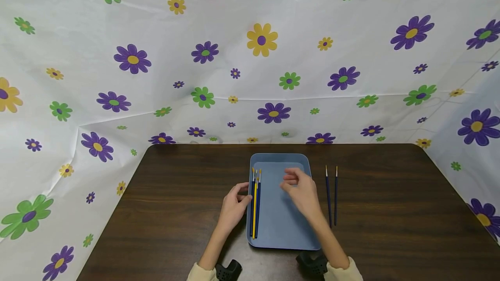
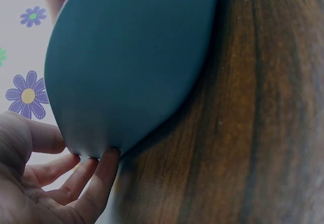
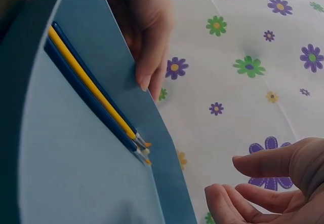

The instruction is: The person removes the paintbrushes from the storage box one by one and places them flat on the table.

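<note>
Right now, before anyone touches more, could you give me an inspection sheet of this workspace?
Surface: dark brown wood-grain tabletop.
Job's things: blue-grey rectangular tray with rounded corners, holding one slim yellow-handled paintbrush and some slim dark-blue-handled paintbrushes along its left side; two more dark blue paintbrushes lie side by side on the tabletop, right of the tray.
Clutter: nothing seen.
Grippers: none, bare human hands. Left hand holds the tray's left rim; right hand hovers above the tray, holding nothing. Black device at each wrist.
Cables: nothing seen for certain.
Surroundings: white sheet printed with purple, green and yellow flowers behind the tabletop and at both sides.
</note>
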`<state>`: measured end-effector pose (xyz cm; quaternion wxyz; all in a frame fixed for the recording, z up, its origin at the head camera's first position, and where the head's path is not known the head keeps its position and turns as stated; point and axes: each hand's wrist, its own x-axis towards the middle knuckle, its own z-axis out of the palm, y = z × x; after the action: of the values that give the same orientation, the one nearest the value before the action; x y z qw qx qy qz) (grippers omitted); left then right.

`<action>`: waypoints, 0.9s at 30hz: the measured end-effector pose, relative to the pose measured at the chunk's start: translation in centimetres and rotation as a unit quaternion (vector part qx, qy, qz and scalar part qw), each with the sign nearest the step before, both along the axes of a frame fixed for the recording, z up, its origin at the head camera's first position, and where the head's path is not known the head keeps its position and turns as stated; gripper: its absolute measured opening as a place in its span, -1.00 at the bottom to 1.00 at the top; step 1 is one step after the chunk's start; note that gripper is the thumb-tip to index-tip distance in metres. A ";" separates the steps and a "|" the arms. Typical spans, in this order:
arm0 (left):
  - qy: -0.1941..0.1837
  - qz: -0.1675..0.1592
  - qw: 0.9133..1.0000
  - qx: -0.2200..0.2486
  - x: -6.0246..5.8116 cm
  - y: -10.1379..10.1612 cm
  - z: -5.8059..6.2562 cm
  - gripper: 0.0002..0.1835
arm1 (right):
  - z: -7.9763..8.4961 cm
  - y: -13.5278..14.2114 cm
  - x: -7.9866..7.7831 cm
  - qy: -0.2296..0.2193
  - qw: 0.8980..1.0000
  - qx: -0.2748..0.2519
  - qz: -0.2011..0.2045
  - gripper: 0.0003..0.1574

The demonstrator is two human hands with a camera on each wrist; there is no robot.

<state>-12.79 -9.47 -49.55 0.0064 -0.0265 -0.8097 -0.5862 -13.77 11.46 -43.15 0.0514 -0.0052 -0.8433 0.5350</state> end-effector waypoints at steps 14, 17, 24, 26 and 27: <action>0.000 -0.004 1.000 0.005 0.0 0.0 0.0 -0.59 | -1.7 -2.1 0.3 0.011 1.000 -0.006 0.028 -0.56; 0.000 -0.005 1.000 0.010 0.0 0.0 0.1 -0.59 | -2.1 -2.5 0.3 0.004 0.999 -0.010 0.031 -0.57; -0.007 -0.001 1.000 0.012 -0.1 0.0 0.0 -0.60 | -2.9 -3.3 0.3 -0.011 0.999 -0.009 0.039 -0.57; -0.006 0.000 1.000 0.010 -0.1 0.0 0.0 -0.60 | -3.1 -3.4 0.3 -0.014 0.999 -0.006 0.043 -0.57; -0.005 0.000 1.000 0.009 -0.1 0.0 0.0 -0.60 | -3.2 -3.5 0.3 -0.013 0.999 -0.003 0.046 -0.57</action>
<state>-12.87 -9.48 -49.54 0.0022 -0.0236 -0.8044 -0.5936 -13.42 7.97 -46.32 0.0154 0.0264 -0.8415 0.5394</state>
